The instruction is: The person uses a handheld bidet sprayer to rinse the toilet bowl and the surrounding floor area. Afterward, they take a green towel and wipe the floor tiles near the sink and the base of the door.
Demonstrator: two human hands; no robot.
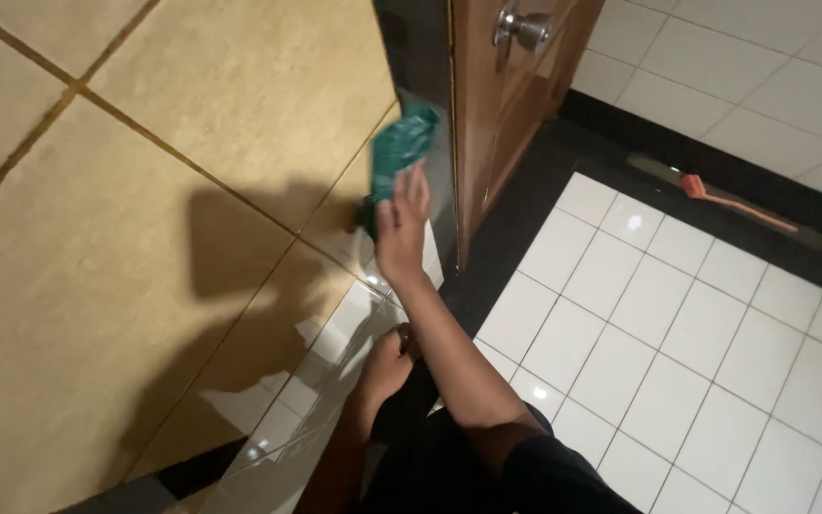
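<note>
Cloth [401, 152]: teal green, held against wall tiles [145, 190] of mottled tan-yellow with darker brownish grout lines. Floor tiles [677, 343]: glossy white squares in a regular grid with pale grey joints, bordered by a black band [611, 152]. Door [497, 105]: reddish-brown wood grain with a silver knob [522, 27]; brush [730, 200] on the floor: orange-red.

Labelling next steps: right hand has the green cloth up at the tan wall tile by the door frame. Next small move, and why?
Probably a short wipe down the tan wall tile: the right hand presses the green cloth at the tile's edge beside the dark door frame, with tile below it.
</note>
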